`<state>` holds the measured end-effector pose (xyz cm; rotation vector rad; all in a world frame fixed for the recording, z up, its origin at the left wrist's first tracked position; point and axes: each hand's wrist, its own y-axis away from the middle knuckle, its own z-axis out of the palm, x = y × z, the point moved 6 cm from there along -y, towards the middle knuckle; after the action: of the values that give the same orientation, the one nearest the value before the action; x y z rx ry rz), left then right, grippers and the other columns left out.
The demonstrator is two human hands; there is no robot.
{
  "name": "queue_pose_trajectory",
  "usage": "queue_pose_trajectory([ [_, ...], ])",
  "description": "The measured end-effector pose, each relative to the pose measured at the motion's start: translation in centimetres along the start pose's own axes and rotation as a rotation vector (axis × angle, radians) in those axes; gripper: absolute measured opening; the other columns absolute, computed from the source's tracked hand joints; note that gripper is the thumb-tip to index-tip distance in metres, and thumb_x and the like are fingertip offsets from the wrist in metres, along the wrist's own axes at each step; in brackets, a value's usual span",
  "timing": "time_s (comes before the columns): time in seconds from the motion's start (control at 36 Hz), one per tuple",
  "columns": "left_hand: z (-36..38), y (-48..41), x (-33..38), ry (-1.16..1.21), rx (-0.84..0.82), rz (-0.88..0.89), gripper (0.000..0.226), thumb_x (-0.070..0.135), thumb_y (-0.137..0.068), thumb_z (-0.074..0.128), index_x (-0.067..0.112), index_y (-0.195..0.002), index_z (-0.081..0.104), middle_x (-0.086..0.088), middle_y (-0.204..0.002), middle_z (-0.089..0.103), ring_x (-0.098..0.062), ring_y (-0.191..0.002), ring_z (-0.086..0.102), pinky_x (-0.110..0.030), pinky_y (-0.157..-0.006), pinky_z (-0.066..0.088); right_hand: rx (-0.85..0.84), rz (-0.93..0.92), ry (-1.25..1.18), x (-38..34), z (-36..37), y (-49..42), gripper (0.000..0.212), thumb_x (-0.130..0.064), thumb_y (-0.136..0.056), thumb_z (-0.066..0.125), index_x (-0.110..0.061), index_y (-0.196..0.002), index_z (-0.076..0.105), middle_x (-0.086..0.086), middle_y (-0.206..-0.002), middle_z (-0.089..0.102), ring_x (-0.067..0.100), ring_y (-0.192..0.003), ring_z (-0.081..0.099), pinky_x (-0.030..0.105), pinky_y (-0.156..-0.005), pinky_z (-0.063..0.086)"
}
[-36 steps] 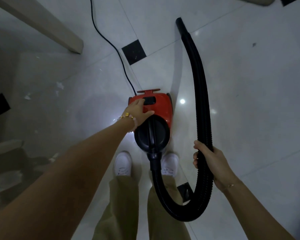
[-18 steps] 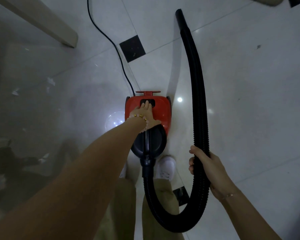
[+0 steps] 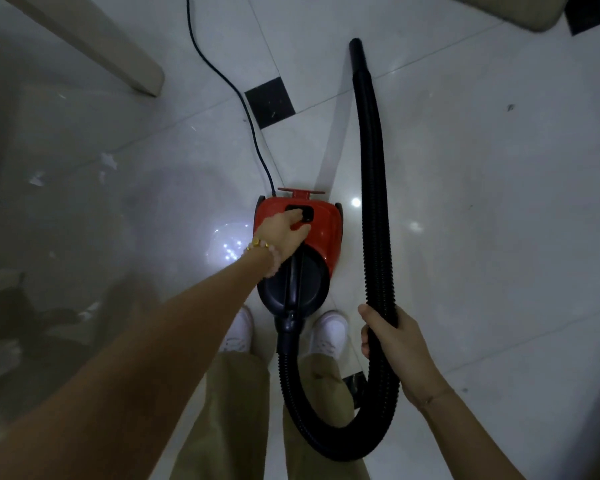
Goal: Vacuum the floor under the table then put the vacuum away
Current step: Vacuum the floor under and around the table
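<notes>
No readable text anywhere tbh. The red vacuum (image 3: 321,220) has no brand, label or number I can make out, and the black button panel (image 3: 302,214) on top looks plain, w/ the left hand (image 3: 284,233) partly over it. Hose (image 3: 374,216) is plain black too, no markings.

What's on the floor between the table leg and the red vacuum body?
In the head view, only the black power cord crosses bare tile between the table leg and the vacuum body.
</notes>
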<state>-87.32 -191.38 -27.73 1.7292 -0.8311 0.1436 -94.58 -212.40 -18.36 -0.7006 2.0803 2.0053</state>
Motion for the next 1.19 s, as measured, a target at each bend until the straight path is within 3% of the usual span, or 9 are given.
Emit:
queue_pose_trajectory([
  [0.11, 0.6, 3.5, 1.8, 0.448, 0.085, -0.031, 0.045, 0.027, -0.097, 0.051, 0.009, -0.138, 0.05, -0.002, -0.132, 0.058, -0.013, -0.119, 0.053, -0.019, -0.098, 0.038, -0.015, -0.122, 0.124, -1.3, 1.4, 1.8, 0.023, -0.018, -0.088, 0.063, -0.011, -0.07, 0.05, 0.0, -0.057, 0.056, 0.011, -0.052, 0.053, 0.02, -0.053, 0.046],
  [0.22, 1.5, 5.8, 3.8, 0.952, -0.092, -0.219, 0.035, 0.04, -0.098, 0.046, 0.013, -0.114, 0.061, 0.0, -0.096, 0.063, -0.012, -0.082, 0.059, -0.024, -0.075, 0.047, -0.046, -0.173, 0.256, -1.8, 2.8, 3.9, 0.017, -0.022, -0.086, 0.065, -0.011, -0.079, 0.054, 0.001, -0.064, 0.056, 0.012, -0.059, 0.054, 0.021, -0.057, 0.045],
  [0.36, -0.5, 8.2, 5.2, 1.323, -0.227, -0.287, 0.048, 0.056, -0.091, 0.048, 0.011, -0.087, 0.065, -0.002, -0.077, 0.065, -0.015, -0.074, 0.061, -0.029, -0.075, 0.053, -0.07, -0.196, 0.455, -1.7, 3.8, 6.0, 0.014, -0.027, -0.083, 0.068, -0.019, -0.081, 0.056, -0.005, -0.064, 0.057, 0.017, -0.063, 0.059, 0.037, -0.065, 0.053],
  [0.42, -2.4, 9.2, 5.3, 1.288, -0.183, -0.28, 0.043, 0.051, -0.088, 0.058, 0.01, -0.077, 0.064, -0.001, -0.069, 0.063, -0.013, -0.066, 0.06, -0.026, -0.067, 0.056, -0.1, -0.226, 0.505, -1.9, 4.3, 6.9, 0.014, -0.026, -0.083, 0.068, -0.022, -0.08, 0.055, -0.008, -0.061, 0.056, 0.013, -0.061, 0.058, 0.035, -0.064, 0.053],
  [0.53, -5.6, 10.7, 4.2, 1.256, -0.058, -0.235, 0.024, 0.03, -0.085, 0.069, 0.011, -0.075, 0.059, -0.002, -0.068, 0.056, -0.012, -0.052, 0.056, -0.024, -0.053, 0.054, -0.161, -0.298, 0.59, -2.6, 5.4, 8.7, 0.017, -0.022, -0.084, 0.067, -0.021, -0.081, 0.05, -0.005, -0.062, 0.052, 0.003, -0.053, 0.051, 0.015, -0.052, 0.039],
  [0.69, -8.8, 14.0, 0.4, 1.345, 0.112, -0.259, 0.019, 0.018, -0.084, 0.07, 0.01, -0.07, 0.059, -0.002, -0.053, 0.054, -0.012, -0.042, 0.052, -0.02, -0.046, 0.05, -0.28, -0.288, 0.76, -2.2, 7.6, 10.7, 0.024, -0.024, -0.083, 0.067, -0.026, -0.083, 0.043, -0.008, -0.063, 0.049, -0.003, -0.053, 0.051, 0.012, -0.049, 0.035],
  [0.89, -11.4, 17.8, -2.3, 1.419, 0.219, -0.259, 0.021, 0.013, -0.082, 0.062, 0.01, -0.064, 0.052, -0.001, -0.045, 0.05, -0.014, -0.037, 0.048, -0.02, -0.044, 0.044, -0.283, -0.282, 0.713, -2.4, 11.3, 12.5, 0.021, -0.021, -0.081, 0.067, -0.026, -0.096, 0.053, 0.004, -0.096, 0.061, 0.008, -0.079, 0.061, 0.015, -0.061, 0.044],
  [1.08, -15.1, 20.3, -6.2, 1.513, 0.341, -0.249, 0.013, 0.005, -0.083, 0.063, 0.005, -0.082, 0.05, -0.003, -0.054, 0.055, -0.013, -0.044, 0.054, -0.022, -0.047, 0.05, -0.391, -0.312, 0.733, -4.8, 17.3, 13.8, 0.019, -0.022, -0.085, 0.065, -0.022, -0.1, 0.053, -0.001, -0.08, 0.057, 0.009, -0.069, 0.056, 0.016, -0.06, 0.042],
  [1.19, -17.7, 21.3, -8.6, 1.476, 0.414, -0.302, 0.038, 0.009, -0.081, 0.07, 0.005, -0.113, 0.051, -0.009, -0.075, 0.055, -0.017, -0.056, 0.056, -0.02, -0.046, 0.052, -0.442, -0.321, 0.789, -5.5, 20.5, 14.5, 0.026, -0.023, -0.085, 0.064, -0.025, -0.108, 0.054, 0.003, -0.089, 0.062, 0.013, -0.077, 0.059, 0.026, -0.07, 0.046],
])
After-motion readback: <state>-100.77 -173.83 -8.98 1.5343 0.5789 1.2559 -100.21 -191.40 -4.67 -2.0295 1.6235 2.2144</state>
